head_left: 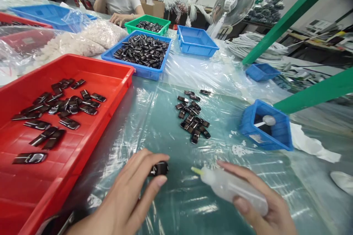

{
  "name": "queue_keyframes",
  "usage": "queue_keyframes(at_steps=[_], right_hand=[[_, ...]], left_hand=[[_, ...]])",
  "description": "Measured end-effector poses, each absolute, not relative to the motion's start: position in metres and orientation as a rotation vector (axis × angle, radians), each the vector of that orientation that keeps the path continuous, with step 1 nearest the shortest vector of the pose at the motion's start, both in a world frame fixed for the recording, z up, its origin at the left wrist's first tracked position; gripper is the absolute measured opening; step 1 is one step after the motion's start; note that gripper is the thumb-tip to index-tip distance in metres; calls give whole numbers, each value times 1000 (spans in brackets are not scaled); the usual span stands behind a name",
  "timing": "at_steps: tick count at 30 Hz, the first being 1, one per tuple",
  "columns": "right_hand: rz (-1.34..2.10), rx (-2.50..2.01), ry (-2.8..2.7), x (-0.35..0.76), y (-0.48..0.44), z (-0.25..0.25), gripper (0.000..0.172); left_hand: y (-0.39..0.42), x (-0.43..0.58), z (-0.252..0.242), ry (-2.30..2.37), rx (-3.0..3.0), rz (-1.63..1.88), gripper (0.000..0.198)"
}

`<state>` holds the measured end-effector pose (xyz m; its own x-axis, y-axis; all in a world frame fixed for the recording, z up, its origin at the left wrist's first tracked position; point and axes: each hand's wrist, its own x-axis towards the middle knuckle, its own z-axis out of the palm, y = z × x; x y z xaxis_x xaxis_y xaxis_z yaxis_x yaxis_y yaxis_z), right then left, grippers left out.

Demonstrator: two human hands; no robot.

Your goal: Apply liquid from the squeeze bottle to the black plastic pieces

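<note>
Between the thumb and forefinger of my left hand (pixel 132 191) is a small glossy black plastic piece (pixel 160 169), held low over the green table. My right hand (pixel 264 198) is wrapped round a translucent white squeeze bottle (pixel 234 187). Its yellow-green nozzle (pixel 196 170) points left at the black piece, with a gap between them. Beyond both hands, a loose pile of similar black pieces (pixel 193 117) lies on the plastic-covered tabletop (pixel 149 117). More of these pieces (pixel 68 104) lie scattered in the red tray (pixel 91 147) to the left of my left hand.
A blue tray (pixel 146 71) heaped with black pieces stands behind the red tray, with a green tray (pixel 165 27) beyond. At right, a blue bin (pixel 264 137) sits by slanted green posts (pixel 311 91). Across the table sits a person (pixel 121 0) near a fan (pixel 231 3).
</note>
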<state>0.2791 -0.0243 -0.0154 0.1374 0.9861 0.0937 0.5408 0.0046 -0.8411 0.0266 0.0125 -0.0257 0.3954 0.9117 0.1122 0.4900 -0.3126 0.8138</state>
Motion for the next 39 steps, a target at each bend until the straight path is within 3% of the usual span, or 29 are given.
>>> queue_keyframes(at_steps=[4, 7, 12, 15, 24, 31, 35, 39], right_hand=[[771, -1560, -1526, 285, -9, -30, 32], [696, -1568, -1517, 281, -1, -43, 23], [322, -1529, -1509, 275, -5, -51, 42], [163, -1387, -1657, 265, -14, -48, 33], [314, -1113, -2353, 212, 4, -50, 28], [652, -1172, -2082, 211, 11, -47, 20], [1045, -1251, -1648, 209, 8, -28, 11], [1483, -1175, -1270, 206, 3, -11, 19]], left_hand=[[11, 30, -25, 1401, 1658, 799, 23], [10, 33, -22, 1444, 1531, 766, 27], [11, 33, -20, 1429, 1488, 772, 30], [11, 32, -25, 1363, 1518, 803, 27], [11, 30, -41, 1106, 1687, 855, 23], [11, 31, -42, 1070, 1713, 881, 23], [11, 29, -39, 980, 1806, 849, 23], [12, 28, -40, 870, 1936, 883, 21]])
